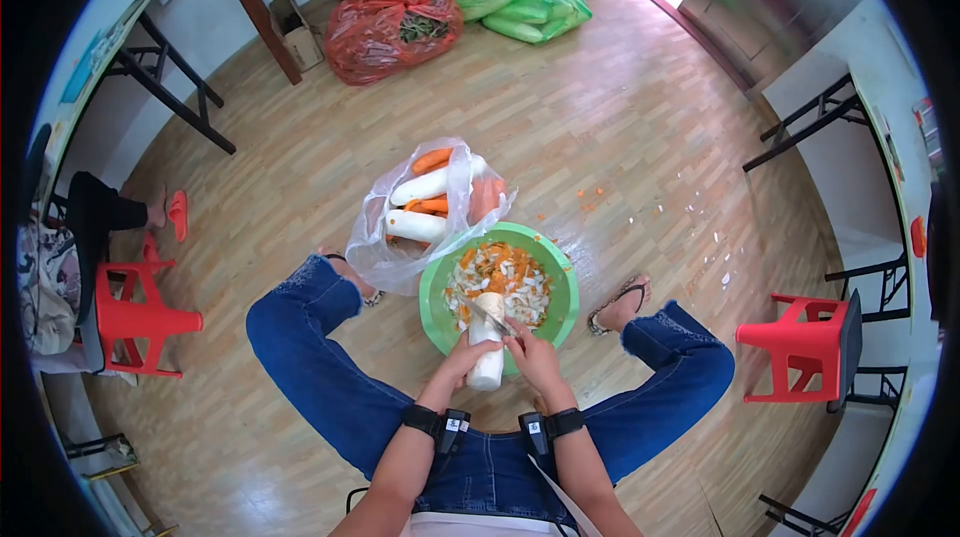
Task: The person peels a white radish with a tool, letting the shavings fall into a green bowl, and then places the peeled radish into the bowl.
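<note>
White radish (486,367) + knife (489,316) in hands (462,357), wrist labels (456,416) illeg.

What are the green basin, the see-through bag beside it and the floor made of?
Green basin: probably plastic, smooth with a soft sheen; the rim looks moulded and evenly coloured.
See-through bag: very likely thin plastic film, crinkled, with shiny folds.
Floor: wood-patterned planks, slightly glossy where light reflects; real wood, laminate or vinyl, I can't tell.

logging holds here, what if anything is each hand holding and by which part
Left hand: white radish, by its middle. Right hand: knife, at its handle end.
</note>
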The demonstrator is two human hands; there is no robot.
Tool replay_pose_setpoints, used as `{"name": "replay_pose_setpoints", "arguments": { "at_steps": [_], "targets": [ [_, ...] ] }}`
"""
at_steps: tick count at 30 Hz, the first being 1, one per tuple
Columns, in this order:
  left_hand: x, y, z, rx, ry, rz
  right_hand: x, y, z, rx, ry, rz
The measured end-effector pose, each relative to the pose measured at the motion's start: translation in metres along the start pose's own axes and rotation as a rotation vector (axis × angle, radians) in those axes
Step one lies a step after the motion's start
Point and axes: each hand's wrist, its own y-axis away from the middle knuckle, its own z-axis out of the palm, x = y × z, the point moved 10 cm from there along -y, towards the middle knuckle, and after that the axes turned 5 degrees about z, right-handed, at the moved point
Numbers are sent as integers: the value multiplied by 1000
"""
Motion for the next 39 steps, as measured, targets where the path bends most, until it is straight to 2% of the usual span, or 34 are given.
{"name": "replay_pose_setpoints", "arguments": {
  "at_steps": [2, 4, 8, 10, 13, 20, 22, 23, 25, 29, 31, 32, 35, 37, 39],
  "targets": [
    [3, 2, 0, 23, -47, 41, 7, -1, -2, -4, 34, 36],
    [-3, 1, -1, 29, -43, -1, 25, -4, 4, -40, -34, 159],
    [-8, 1, -3, 40, -12, -54, 18, -2, 7, 5, -72, -4],
    [-14, -3, -6, 4, -4, -66, 9, 4, 11, -66, 40, 26],
    [-13, -1, -1, -37, -7, -68, 17, 0, 11, -15, -93, 47],
    [-22, -5, -5, -15, -13, -73, 16, -8, 9, -6, 1, 45],
    [-16, -1, -3, -20, -14, -82, 23, -8, 13, -83, 91, 172],
    [-14, 2, -1, -25, -13, -92, 33, -11, 19, -83, 90, 172],
    [-11, 9, 6, -27, -15, -89, 48, -20, 11, 106, -172, 100],
    [-16, 3, -1, -26, -12, -70, 36, -12, 5, 98, -202, -6],
    [-10, 5, 1, -22, 24, -72, 18, -1, 20, -69, -24, -5],
    [-13, 2, -4, 1, 34, -58, 5, 3, 14, -36, -26, -27],
    [-9, 6, -7, 45, 21, -39, 36, -8, 21, 32, -53, 49],
    [-12, 10, 4, -41, -14, -106, 48, -16, 21, 59, -136, 41],
    [-10, 14, 7, -24, -7, -104, 54, -17, 15, 86, -215, 35]
  ]
}}
